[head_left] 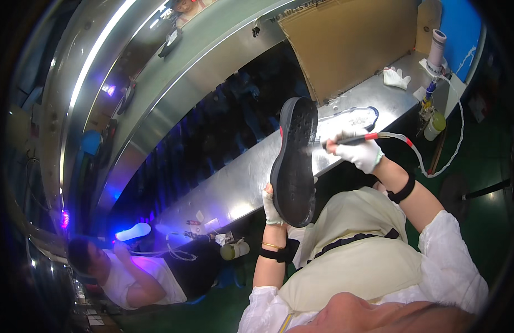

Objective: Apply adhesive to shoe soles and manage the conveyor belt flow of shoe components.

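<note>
I see the raised left hand (272, 207) clasping a long, dimpled black sole (293, 172) before the near edge of the shiny metal bench (234, 193), while the bent right hand (359, 152) pinches a slim, tubed brush (345, 141) close to it.

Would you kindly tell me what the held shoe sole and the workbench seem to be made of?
Shoe sole: probably rubber or foam, dark and mostly matte, judging by its thick, dimpled body.
Workbench: likely bare metal, smooth, judging by silvery glare.
</note>
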Demonstrator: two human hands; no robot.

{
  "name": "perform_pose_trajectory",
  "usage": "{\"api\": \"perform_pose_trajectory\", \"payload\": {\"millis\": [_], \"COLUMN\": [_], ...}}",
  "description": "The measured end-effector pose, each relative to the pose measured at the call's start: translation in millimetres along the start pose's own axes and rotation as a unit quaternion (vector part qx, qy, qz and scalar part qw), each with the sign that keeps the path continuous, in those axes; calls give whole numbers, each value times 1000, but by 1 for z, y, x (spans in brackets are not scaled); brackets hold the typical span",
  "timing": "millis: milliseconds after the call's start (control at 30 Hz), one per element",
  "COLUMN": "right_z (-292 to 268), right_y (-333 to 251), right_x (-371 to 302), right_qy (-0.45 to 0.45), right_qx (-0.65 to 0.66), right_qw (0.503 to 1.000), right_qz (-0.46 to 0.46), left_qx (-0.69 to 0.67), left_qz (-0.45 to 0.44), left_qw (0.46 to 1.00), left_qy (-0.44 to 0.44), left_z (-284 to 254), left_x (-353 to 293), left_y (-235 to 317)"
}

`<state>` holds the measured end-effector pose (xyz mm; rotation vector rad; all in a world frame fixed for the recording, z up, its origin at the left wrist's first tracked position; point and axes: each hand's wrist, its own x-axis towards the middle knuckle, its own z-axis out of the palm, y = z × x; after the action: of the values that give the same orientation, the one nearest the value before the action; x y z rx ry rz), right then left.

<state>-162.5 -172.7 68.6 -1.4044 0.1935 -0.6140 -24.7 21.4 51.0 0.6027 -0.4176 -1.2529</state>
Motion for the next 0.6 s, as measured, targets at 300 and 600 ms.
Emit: {"api": "perform_pose_trajectory", "payload": {"millis": [300,600], "right_z": [61,48], "right_y": [7,9], "right_x": [0,21], "right_qy": [24,135], "right_qx": [-247,-130], "right_qw": [927,967], "right_qz": [-281,-174], "left_qx": [-6,-44], "left_qz": [92,8], "left_qw": [991,998], "left_qy": [92,-32], "left_z": [-6,1], "left_x": [-1,-1], "left_y": [-20,-21]}}
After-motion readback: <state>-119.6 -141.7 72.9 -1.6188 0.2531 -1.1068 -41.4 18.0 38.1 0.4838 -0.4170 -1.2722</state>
